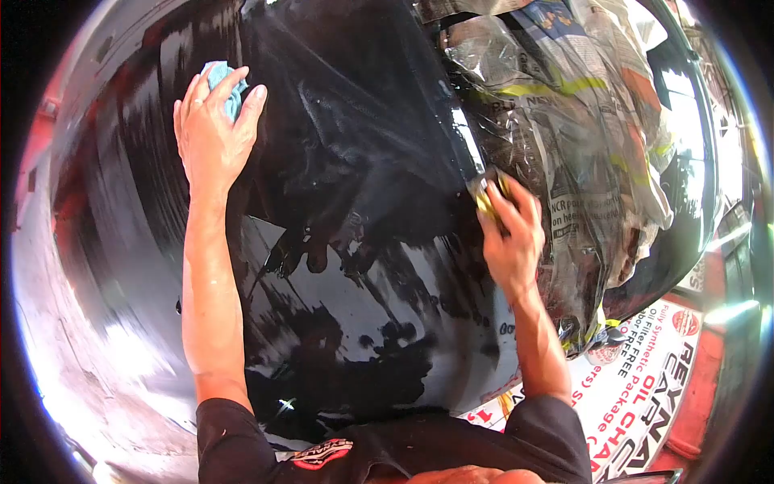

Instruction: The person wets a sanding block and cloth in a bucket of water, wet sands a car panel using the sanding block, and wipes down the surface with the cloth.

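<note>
Black shirt [403, 444] with a red-and-white logo is seen nearest, both bare forearms stretched out over a dark car panel [322, 315]. Panel is wet, with liquid broken into patches and streaks over a duller grey surface.

Right hand [516, 235]: fingers curled closed around a small yellowish-and-dark pad [482, 202], which is set against the panel just beside the masked edge. Exact pad type can't be told; it is mostly covered by fingers.

Left hand [214, 139]: partly open, a crumpled light-blue cloth [234, 106] held between thumb and fingers, at the panel's far left part.

Work is probably best done with the pad laid flat, pressure spread evenly over the fingers, strokes run along the edge rather than across it, so the newspaper [528, 129] isn't lifted or torn. Surface should be kept wet, and residue wiped off with the cloth.

Newspaper is overlaid with clear plastic and yellow tape [556, 87]. Beyond, a printed banner [645, 395] is visible lower right.
</note>
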A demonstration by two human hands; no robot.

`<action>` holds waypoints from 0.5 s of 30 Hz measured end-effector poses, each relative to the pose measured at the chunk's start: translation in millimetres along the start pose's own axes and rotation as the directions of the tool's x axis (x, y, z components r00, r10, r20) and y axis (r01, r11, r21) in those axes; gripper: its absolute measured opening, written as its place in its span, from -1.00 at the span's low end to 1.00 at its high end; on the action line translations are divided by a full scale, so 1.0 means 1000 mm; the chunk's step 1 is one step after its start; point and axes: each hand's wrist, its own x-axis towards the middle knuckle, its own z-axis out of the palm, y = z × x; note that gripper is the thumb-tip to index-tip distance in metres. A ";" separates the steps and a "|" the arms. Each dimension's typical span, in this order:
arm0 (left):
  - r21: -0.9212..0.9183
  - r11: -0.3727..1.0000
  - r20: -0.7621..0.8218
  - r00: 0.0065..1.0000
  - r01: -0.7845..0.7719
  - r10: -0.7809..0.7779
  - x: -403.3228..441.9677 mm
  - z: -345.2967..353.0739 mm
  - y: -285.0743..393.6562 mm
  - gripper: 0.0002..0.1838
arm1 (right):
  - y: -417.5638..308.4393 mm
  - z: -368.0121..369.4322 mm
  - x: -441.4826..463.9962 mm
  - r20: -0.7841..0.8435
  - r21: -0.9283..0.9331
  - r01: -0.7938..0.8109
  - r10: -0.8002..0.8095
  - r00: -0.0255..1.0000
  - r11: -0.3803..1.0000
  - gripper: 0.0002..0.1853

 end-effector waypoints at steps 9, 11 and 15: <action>-0.016 1.000 0.027 1.000 0.011 -0.011 0.006 0.000 -0.003 -0.52 | 0.002 0.018 0.027 -0.051 0.042 0.066 -0.064 0.997 0.997 -0.60; 0.028 1.000 0.021 1.000 0.013 -0.014 0.003 -0.003 0.003 -0.52 | -0.003 0.018 0.020 -0.077 0.029 0.073 -0.070 0.995 0.997 -0.60; 0.027 0.999 -0.026 0.999 -0.037 0.037 0.007 -0.002 -0.004 -0.54 | -0.023 0.064 0.135 -0.126 -0.091 0.284 -0.294 0.948 0.955 -0.66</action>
